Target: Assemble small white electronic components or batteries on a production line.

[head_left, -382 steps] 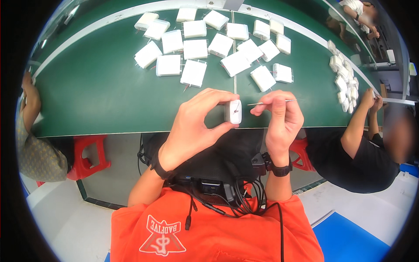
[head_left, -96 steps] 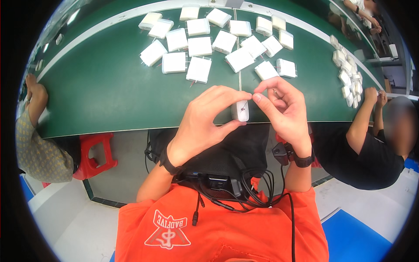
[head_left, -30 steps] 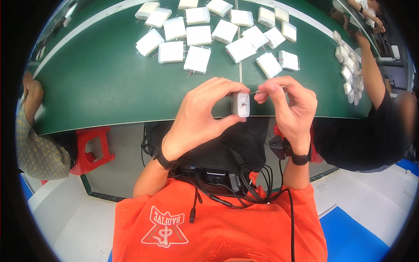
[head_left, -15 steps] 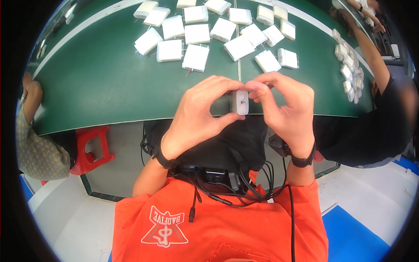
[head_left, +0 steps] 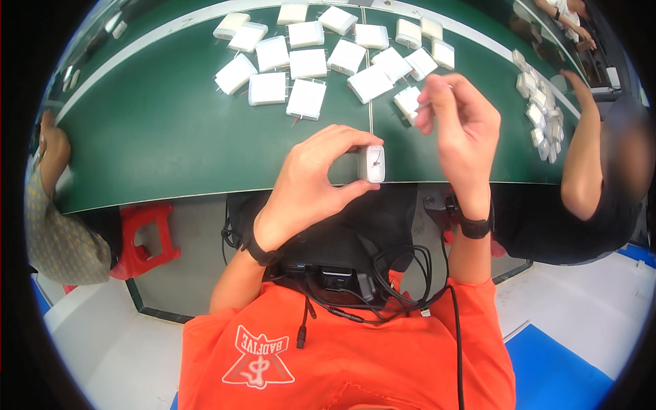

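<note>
My left hand grips a small white charger housing by its edges, thumb below and fingers above. The open end of the housing faces right, and a short dark wire shows inside it. Apart from it, up and to the right, my right hand is raised with its fingers curled and pressed together. Whatever may be between those fingertips is hidden. Just behind them on the table lies another white charger housing, partly covered by the hand.
Several white charger housings with thin pins or wires lie spread over the far part of the green table. More are heaped at a co-worker's arm on the right. Another person's hand rests at the left edge, near a red stool.
My right hand has drawn away from the charger housing, up and to the right. My left hand still holds the housing in nearly the same place. The right co-worker's arm has come lower.
</note>
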`<control>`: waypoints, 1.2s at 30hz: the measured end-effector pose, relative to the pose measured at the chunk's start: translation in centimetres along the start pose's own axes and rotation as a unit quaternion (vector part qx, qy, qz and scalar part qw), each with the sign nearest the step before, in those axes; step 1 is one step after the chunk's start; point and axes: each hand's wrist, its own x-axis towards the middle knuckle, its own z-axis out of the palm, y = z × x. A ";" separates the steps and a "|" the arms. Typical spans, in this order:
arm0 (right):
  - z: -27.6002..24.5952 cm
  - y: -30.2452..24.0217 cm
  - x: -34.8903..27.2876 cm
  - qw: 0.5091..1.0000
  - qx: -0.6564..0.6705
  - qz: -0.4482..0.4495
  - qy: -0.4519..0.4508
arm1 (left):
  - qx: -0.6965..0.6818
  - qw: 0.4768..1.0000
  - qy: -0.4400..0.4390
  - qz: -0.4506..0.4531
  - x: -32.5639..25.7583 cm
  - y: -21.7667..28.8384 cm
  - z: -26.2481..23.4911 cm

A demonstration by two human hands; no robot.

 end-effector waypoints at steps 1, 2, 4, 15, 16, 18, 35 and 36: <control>-0.9 0.5 -0.3 1.000 0.017 0.010 -0.007 | 0.000 1.000 0.001 0.000 0.0 0.0 0.0; -1.4 0.8 -0.7 0.999 0.033 0.021 -0.014 | 0.005 1.000 0.004 0.000 -0.1 -0.1 0.1; -1.5 1.0 -1.4 0.999 0.035 0.002 -0.018 | 0.009 1.000 0.007 0.000 -0.2 -0.1 0.2; -1.6 -0.2 -2.6 0.967 -0.075 -0.069 -0.232 | -0.017 0.999 0.027 -0.025 -0.3 -0.3 0.4; -1.5 0.0 -2.6 0.967 -0.075 -0.069 -0.233 | -0.017 0.999 0.028 -0.026 -0.3 -0.3 0.4; -1.4 0.3 -2.5 0.966 -0.077 -0.058 -0.240 | -0.018 0.999 0.027 -0.019 -0.4 -0.3 0.4; -1.3 -1.2 -2.7 0.959 -0.159 -0.092 -0.214 | -0.015 0.999 0.029 -0.012 -0.6 -0.9 0.4; -1.5 -1.4 -2.9 0.943 -0.200 -0.127 -0.233 | -0.016 0.999 0.028 -0.003 -0.6 -0.9 0.4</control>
